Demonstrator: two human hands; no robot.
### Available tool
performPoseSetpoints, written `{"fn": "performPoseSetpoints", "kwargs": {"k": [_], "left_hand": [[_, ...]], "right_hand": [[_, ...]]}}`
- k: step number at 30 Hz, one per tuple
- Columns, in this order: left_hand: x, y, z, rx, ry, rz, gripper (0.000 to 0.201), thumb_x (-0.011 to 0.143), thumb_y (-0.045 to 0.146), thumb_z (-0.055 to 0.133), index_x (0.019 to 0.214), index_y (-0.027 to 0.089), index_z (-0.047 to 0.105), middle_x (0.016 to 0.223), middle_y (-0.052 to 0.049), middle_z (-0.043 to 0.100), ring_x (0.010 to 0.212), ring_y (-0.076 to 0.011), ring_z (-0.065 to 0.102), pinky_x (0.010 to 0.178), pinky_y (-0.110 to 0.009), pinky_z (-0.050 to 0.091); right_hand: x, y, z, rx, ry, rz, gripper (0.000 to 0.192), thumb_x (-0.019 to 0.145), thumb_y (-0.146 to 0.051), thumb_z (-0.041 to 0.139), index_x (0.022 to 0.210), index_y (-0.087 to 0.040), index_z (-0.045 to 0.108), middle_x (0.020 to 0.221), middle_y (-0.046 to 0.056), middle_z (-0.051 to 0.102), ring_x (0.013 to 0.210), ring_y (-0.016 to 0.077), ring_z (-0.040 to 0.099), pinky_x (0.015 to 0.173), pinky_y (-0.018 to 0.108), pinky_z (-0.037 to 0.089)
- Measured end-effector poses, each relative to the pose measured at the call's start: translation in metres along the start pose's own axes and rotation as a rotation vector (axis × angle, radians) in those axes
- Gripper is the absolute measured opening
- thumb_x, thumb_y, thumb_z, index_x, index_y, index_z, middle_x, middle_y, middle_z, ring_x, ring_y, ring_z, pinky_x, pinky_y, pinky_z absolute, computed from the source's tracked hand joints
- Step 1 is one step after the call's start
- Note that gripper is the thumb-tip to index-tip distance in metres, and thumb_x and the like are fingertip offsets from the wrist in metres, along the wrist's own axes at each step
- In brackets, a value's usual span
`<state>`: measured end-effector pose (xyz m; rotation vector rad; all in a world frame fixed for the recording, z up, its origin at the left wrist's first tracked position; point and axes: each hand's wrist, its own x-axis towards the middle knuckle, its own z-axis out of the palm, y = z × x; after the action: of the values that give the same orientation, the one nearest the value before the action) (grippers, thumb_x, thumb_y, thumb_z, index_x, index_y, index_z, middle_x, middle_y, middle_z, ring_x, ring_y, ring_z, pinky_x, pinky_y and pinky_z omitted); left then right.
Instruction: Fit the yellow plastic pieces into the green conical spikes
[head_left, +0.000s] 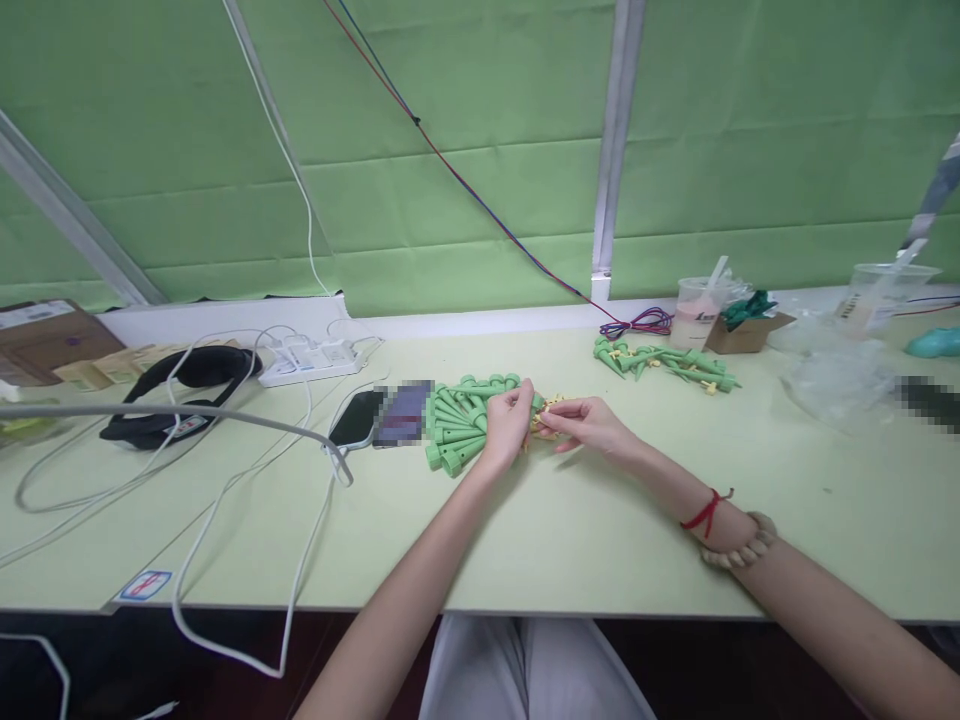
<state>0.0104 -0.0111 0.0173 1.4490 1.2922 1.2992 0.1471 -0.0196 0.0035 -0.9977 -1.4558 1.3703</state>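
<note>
My left hand [507, 425] is closed around a fanned bundle of green plastic cone-shaped parts [456, 425] resting on the pale green table [570, 530]. My right hand [589, 425] pinches a small yellow piece [546, 412] right beside the left hand's fingers. The two hands meet at the middle of the table. A red string and a bead bracelet [739, 545] sit on my right wrist.
A phone [358, 418] lies left of the bundle, with white cables, a power strip [309, 360] and a black headband-like object [180, 395] further left. A second pile of green parts [664, 362], plastic cups [697, 310], a small cardboard box [742, 330] and clear bags lie at the right rear.
</note>
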Motion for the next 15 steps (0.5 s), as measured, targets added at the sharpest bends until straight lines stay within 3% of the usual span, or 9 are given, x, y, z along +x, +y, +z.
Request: {"fn": "performPoseSetpoints", "kwargs": {"k": [4, 6, 8, 11, 15], "left_hand": [[0.000, -0.002, -0.001, 0.015, 0.018, -0.090, 0.047, 0.087, 0.047, 0.036, 0.055, 0.017, 0.053, 0.027, 0.004, 0.032, 0.023, -0.0087, 0.030, 0.026, -0.019, 0.022], [-0.001, 0.001, -0.002, -0.023, 0.004, -0.102, 0.047, 0.088, 0.048, 0.033, 0.060, 0.016, 0.056, 0.027, 0.004, 0.033, 0.023, -0.0089, 0.030, 0.026, -0.019, 0.022], [-0.001, 0.003, -0.002, -0.061, -0.002, -0.082, 0.047, 0.087, 0.050, 0.033, 0.067, 0.016, 0.059, 0.029, 0.005, 0.034, 0.023, -0.0086, 0.030, 0.026, -0.018, 0.022], [-0.001, 0.002, -0.002, -0.069, 0.005, -0.023, 0.047, 0.086, 0.054, 0.036, 0.072, 0.017, 0.061, 0.031, 0.006, 0.034, 0.025, -0.0085, 0.032, 0.028, -0.018, 0.022], [0.000, -0.004, -0.003, 0.009, -0.024, 0.102, 0.051, 0.084, 0.057, 0.037, 0.072, 0.016, 0.065, 0.032, 0.006, 0.032, 0.028, -0.0081, 0.034, 0.034, -0.020, 0.024]], "right_hand": [[-0.005, 0.001, 0.008, -0.364, 0.162, -0.371, 0.014, 0.073, -0.034, 0.068, 0.074, -0.021, 0.071, 0.084, 0.005, 0.069, 0.085, 0.0219, 0.063, 0.073, 0.033, 0.055], [-0.007, 0.000, 0.009, -0.393, 0.187, -0.435, 0.014, 0.073, -0.035, 0.068, 0.075, -0.022, 0.071, 0.085, 0.005, 0.069, 0.082, 0.0207, 0.064, 0.074, 0.032, 0.055], [-0.007, -0.004, 0.008, -0.309, 0.196, -0.358, 0.021, 0.072, -0.041, 0.068, 0.075, -0.020, 0.069, 0.081, 0.006, 0.069, 0.069, 0.0183, 0.064, 0.063, 0.030, 0.056], [-0.006, -0.012, 0.005, -0.151, 0.130, -0.086, 0.037, 0.074, -0.052, 0.063, 0.073, -0.015, 0.068, 0.074, 0.007, 0.069, 0.049, 0.0131, 0.060, 0.047, 0.026, 0.055], [-0.007, -0.017, 0.006, -0.022, -0.041, 0.143, 0.032, 0.070, -0.045, 0.071, 0.074, -0.013, 0.069, 0.075, 0.007, 0.069, 0.051, 0.0105, 0.062, 0.047, 0.021, 0.055]]}}
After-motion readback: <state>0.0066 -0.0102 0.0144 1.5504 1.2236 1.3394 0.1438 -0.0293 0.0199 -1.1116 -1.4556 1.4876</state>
